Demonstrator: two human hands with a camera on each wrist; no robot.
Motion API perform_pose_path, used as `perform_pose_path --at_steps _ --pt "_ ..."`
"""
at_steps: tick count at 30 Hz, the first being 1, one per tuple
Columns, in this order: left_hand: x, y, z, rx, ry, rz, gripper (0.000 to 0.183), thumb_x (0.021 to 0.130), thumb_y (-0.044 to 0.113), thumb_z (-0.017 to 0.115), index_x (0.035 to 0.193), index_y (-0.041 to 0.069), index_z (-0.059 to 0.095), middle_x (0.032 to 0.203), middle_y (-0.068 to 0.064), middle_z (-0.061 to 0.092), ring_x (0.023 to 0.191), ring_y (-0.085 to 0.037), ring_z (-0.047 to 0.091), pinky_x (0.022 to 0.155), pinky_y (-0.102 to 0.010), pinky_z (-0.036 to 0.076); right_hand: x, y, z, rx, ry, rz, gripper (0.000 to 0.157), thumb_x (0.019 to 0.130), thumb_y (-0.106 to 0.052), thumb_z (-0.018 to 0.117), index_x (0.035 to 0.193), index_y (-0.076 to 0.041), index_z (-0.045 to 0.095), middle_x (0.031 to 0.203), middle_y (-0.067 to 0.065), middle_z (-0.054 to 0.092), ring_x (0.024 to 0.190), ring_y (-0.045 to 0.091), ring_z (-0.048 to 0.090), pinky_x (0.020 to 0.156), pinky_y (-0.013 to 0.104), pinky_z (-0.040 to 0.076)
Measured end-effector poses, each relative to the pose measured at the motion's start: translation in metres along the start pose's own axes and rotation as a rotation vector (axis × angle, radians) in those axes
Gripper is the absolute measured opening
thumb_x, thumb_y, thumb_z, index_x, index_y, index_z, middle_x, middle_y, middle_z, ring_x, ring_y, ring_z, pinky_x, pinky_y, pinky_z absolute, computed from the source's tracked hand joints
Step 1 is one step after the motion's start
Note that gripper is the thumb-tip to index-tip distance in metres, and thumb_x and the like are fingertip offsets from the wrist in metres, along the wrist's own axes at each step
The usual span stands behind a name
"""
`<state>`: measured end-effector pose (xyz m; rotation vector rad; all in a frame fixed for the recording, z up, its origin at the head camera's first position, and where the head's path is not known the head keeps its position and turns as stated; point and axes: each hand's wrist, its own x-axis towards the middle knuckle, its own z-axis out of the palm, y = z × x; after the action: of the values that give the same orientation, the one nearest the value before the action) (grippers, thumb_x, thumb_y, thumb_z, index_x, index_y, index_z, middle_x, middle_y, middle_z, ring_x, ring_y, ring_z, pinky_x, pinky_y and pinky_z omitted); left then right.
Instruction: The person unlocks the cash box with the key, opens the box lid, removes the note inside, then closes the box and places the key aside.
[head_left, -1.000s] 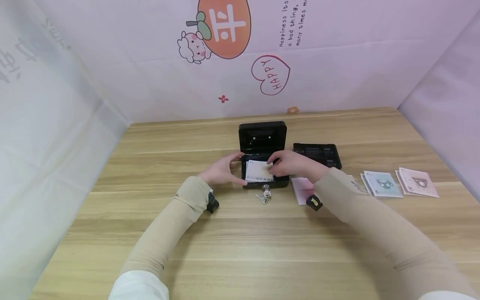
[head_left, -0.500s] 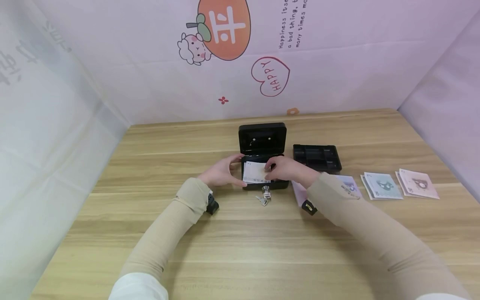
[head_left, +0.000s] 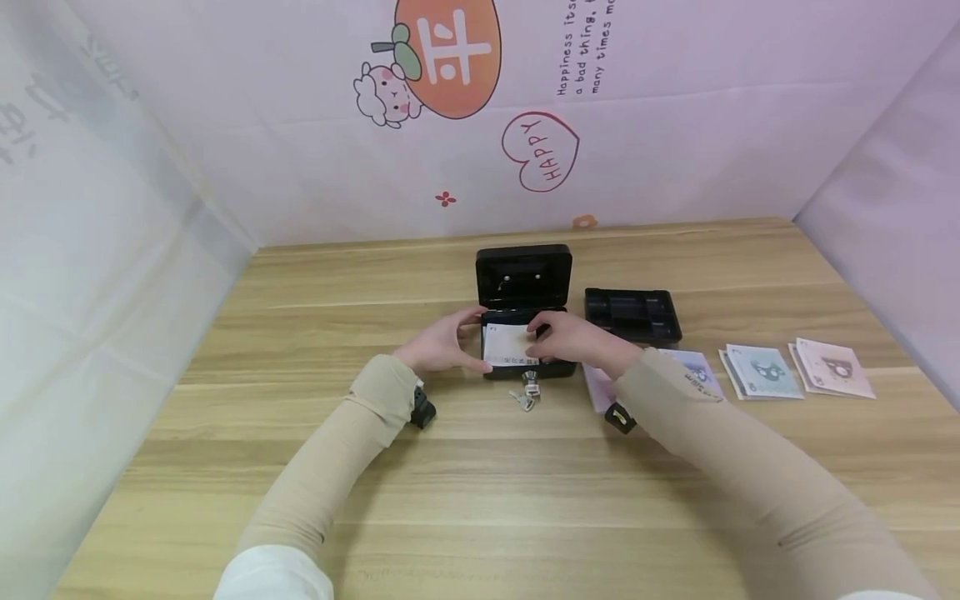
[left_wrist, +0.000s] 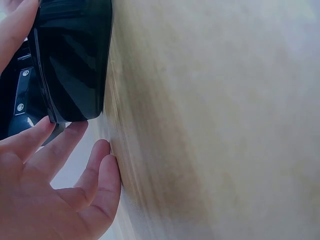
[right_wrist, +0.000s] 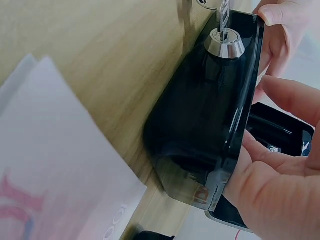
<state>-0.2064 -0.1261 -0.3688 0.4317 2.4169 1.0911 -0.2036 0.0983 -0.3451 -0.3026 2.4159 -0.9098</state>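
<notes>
A small black cash box (head_left: 525, 373) stands with its lid (head_left: 523, 279) raised, a stack of play banknotes (head_left: 508, 343) lying inside. My left hand (head_left: 442, 343) grips the box's left side, thumb at the front corner and fingers toward the back; its fingertips meet the box corner in the left wrist view. My right hand (head_left: 573, 337) reaches over the right wall, thumb and fingertips at the right end of the notes; I cannot tell whether they pinch them. A silver lock (right_wrist: 225, 44) with a key in it sits on the front wall.
A black compartment tray (head_left: 633, 315) lies right of the box. Piles of banknotes spread further right: a pink-violet one (head_left: 598, 388) partly under my right wrist, a purple one (head_left: 693, 367), a teal one (head_left: 768, 369) and a pink one (head_left: 836, 367). Keys (head_left: 522, 402) hang in front.
My right hand has shifted slightly left and the banknotes in the box have slid left toward its left wall. The left hand stays in place on the box.
</notes>
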Motion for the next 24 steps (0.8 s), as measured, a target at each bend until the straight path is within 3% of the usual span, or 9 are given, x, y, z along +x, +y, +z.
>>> perform_pose_path --at_steps 11,17,24 --pt "0.0008 -0.0012 -0.0001 -0.02 -0.007 0.017 0.098 0.072 0.017 0.083 0.15 0.015 0.023 0.152 -0.014 0.032 0.133 -0.037 0.04 0.11 -0.041 0.036 -0.0001 0.0016 -0.0002 0.051 -0.004 -0.04 0.04 0.09 -0.016 0.06 0.126 0.0 0.051 0.121 0.021 0.056 0.085 0.019 0.061 0.078 0.031 0.054" --pt "0.0011 -0.0003 -0.0008 -0.009 -0.005 0.015 0.097 0.073 0.018 0.082 0.15 0.015 0.024 0.151 -0.013 0.033 0.132 -0.036 0.041 0.11 -0.041 0.036 0.002 0.0016 0.0013 0.027 0.039 -0.082 0.034 0.09 -0.014 0.061 0.12 0.001 0.055 0.118 0.02 0.059 0.081 0.019 0.059 0.073 0.027 0.051" --pt "0.0007 0.0005 -0.0014 -0.008 -0.009 -0.004 0.098 0.072 0.02 0.083 0.15 0.016 0.024 0.151 -0.012 0.033 0.133 -0.034 0.04 0.11 -0.04 0.036 0.004 0.0003 0.0043 0.025 0.097 -0.109 0.033 0.087 -0.01 0.063 0.118 0.001 0.057 0.115 0.02 0.06 0.095 0.026 0.058 0.084 0.035 0.051"
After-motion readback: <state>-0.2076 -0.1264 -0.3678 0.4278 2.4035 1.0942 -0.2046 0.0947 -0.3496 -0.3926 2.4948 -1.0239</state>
